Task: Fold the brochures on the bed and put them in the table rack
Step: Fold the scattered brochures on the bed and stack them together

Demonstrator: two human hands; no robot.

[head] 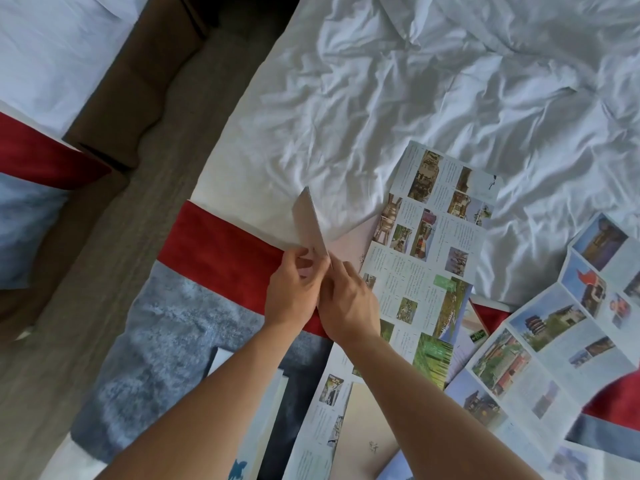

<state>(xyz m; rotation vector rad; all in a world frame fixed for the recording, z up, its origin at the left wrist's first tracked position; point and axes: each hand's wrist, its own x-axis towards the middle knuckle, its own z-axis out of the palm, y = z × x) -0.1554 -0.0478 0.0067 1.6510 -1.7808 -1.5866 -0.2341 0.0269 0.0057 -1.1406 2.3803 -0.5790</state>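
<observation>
Brochure (pixel 309 221) is pinched at its lower end by your left hand (pixel 294 292) and right hand (pixel 348 301), so align the edges carefully, then press the crease flat.

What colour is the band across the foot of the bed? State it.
Red, bordered by a grey fleecy panel; the bed runner band shows clearly in the head view.

Folded brochure (pixel 309 221) upright; unfolded brochures (pixel 429 244) lie flat.

Both hands, left hand (pixel 294 292) and right hand (pixel 346 299), pinch a folded brochure (pixel 309 223).
</observation>
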